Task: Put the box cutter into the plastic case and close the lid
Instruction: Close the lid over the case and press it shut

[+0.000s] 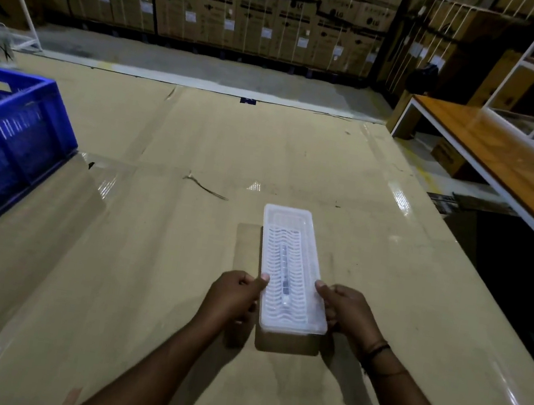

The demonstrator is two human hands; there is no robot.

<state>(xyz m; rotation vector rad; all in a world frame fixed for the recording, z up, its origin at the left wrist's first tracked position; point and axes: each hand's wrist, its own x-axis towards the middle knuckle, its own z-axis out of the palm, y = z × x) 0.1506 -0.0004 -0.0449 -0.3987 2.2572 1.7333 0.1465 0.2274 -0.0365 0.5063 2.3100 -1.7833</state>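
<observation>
A long, translucent white plastic case (290, 268) with a wavy-ribbed lid is held just above a work surface covered in flattened brown cardboard (154, 254), its long axis running away from the person. The lid is seated flat on the case. Through the ribbed plastic a slim, grey, elongated box cutter (283, 276) can be made out lying lengthwise along the middle of the case (its details are blurred by the lid).

The near end of the case is gripped from both sides. The left hand (234, 296) is curled against the left long edge, with the thumb laid on the lid's rim and the fingers tucked below. The right hand (345, 309) is closed on the right long edge in the same manner, thumb on top; a dark band is worn on that wrist.

A blue slotted plastic crate (2, 135) is set at the left edge of the cardboard, well apart from the case. A wooden-topped bench with a white frame (494, 156) is seen at the right.
</observation>
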